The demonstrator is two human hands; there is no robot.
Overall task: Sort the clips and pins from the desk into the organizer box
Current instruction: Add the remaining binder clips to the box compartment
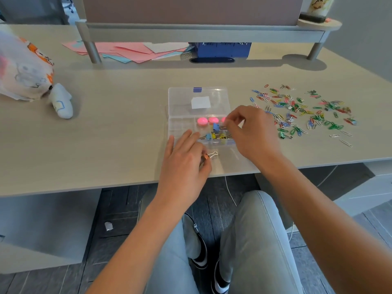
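Sorting is partway along, I judge: organizer box (180, 102) sits open at the tabletop (127, 92) edge, pink pins (202, 121) and binder clips (216, 132) already in its compartments. My left hand (184, 160) pinches a binder clip (211, 155) over the front cells, other fingers loosely spread. My right hand (250, 132) pinches something small over the middle row; I cannot tell what. Paper clips (301, 111) lie scattered well to the right. I'd release low inside the matching cell so nothing bounces across dividers.
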